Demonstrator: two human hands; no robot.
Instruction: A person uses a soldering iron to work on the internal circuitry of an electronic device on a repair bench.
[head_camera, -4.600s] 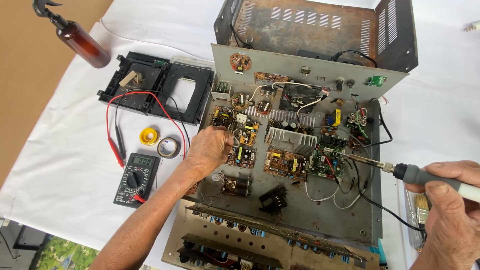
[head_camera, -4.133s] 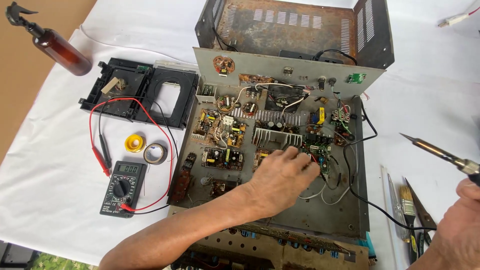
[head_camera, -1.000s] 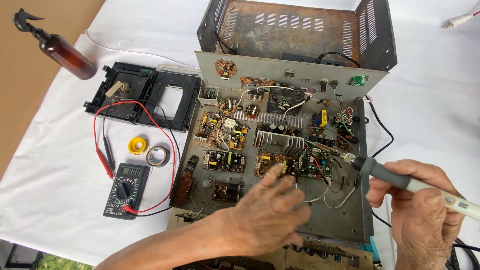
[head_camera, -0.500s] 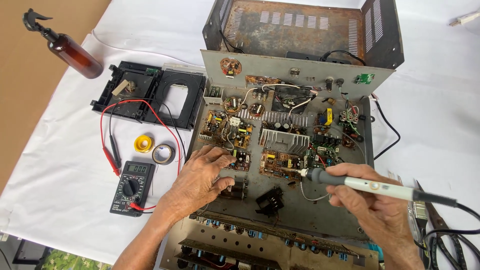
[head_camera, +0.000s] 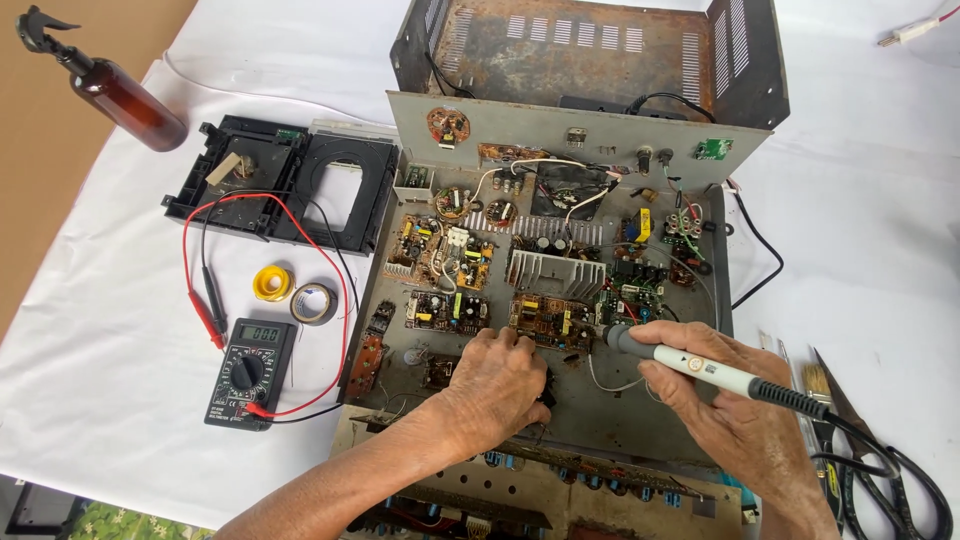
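A: Head view: right hand (head_camera: 745, 420) fingers pinch the soldering iron (head_camera: 700, 365), tip hidden among wires just past left fingertips.
B: Left hand (head_camera: 500, 385) fingers curled, pressed on circuit board (head_camera: 550, 320). Risk: a slip could burn those fingers.

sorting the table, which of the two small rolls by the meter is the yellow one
The yellow roll is the left one, nearer the black tray; the roll of tape beside it is greyish.

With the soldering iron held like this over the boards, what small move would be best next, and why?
Probably lower the soldering iron tip a little onto the brown board: the right hand holds it just beside that board, and the left hand already rests below it.
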